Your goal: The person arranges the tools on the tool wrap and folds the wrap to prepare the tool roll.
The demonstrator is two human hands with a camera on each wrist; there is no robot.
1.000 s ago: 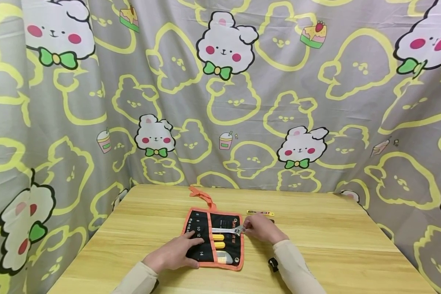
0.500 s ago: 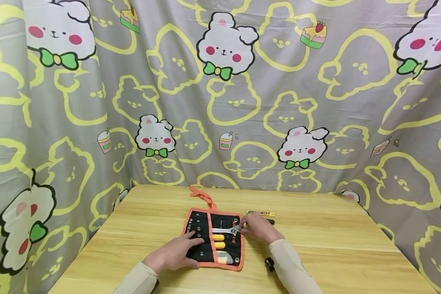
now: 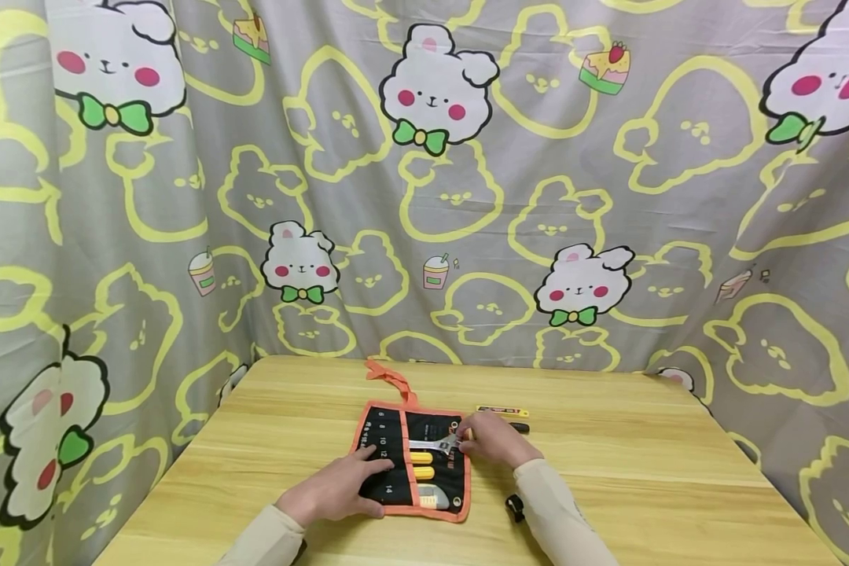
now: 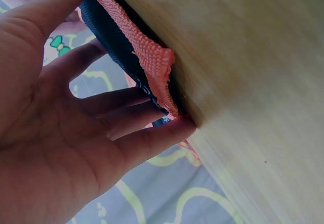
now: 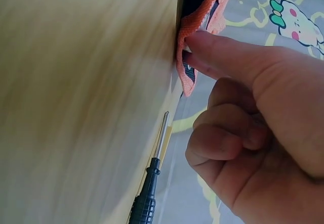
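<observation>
Worktop (image 3: 644, 440): wood grain, pouch (image 3: 449, 479) lying flat.
Left grip (image 3: 334, 485): spread wide, resting on pouch.
Right grip (image 3: 498, 439): narrow, pinching wrench (image 3: 430, 446).
Pouch: 2 yellow handles (image 3: 421, 457) beside wrench.

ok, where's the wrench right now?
Head view: the wrench is in the right half of the pouch, one end tucked into a pocket, its head at the right hand, just beyond the two yellow handles.

2 bare hands (image 3: 334, 487) (image 3: 501, 442) | 2 beige sleeves (image 3: 566, 519) | black right-wrist device (image 3: 515, 508)
</observation>
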